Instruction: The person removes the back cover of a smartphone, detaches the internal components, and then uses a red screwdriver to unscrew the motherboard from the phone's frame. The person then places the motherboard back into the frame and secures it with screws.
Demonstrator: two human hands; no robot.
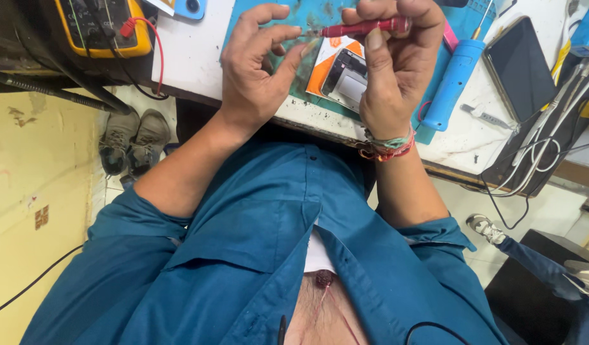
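Note:
My right hand (396, 70) grips a slim red screwdriver (364, 27) and holds it level above the bench, tip pointing left. My left hand (259, 70) is raised beside it, with thumb and forefinger pinched at the metal tip (312, 33). Whether something tiny sits between those fingers is too small to tell. Under both hands lies an opened phone (345, 76) with an orange part, resting on a stained teal work mat (307, 13). A bundle of coloured threads (389, 145) circles my right wrist.
A yellow multimeter (93, 25) with a red lead sits at the bench's far left. A blue pen-shaped tool (457, 76), metal tweezers (486, 118), a dark phone (518, 64) and cables (537, 147) lie to the right. Shoes (131, 137) rest on the floor; another person's foot (486, 228) is lower right.

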